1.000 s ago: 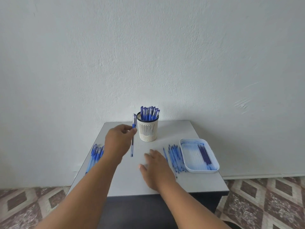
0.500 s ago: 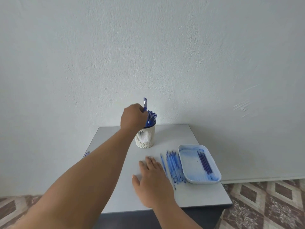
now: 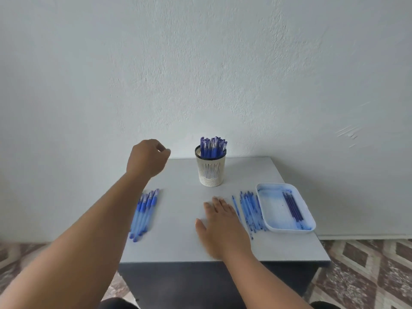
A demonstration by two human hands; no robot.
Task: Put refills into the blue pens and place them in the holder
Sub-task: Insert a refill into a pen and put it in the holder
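A white slotted holder (image 3: pixel 211 172) stands at the back of the grey table (image 3: pixel 178 246), packed with several blue pens (image 3: pixel 213 146). My left hand (image 3: pixel 146 158) hovers left of the holder, fingers curled with nothing in them. My right hand (image 3: pixel 223 226) lies flat on the table, palm down, fingers apart. Several blue pens (image 3: pixel 145 211) lie in a row on the left, partly hidden by my left forearm. A row of loose pale-blue pen barrels (image 3: pixel 250 209) lies just right of my right hand. A white tray (image 3: pixel 273 206) holds a few dark blue refills (image 3: pixel 293 207).
The table stands against a white wall (image 3: pixel 200 63). Patterned floor tiles (image 3: pixel 367 275) show on both sides of it. The tray sits close to the table's right edge.
My left hand carried a pen up to the holder, left it there and drew back to the left with nothing in it. My right hand stayed flat on the table.
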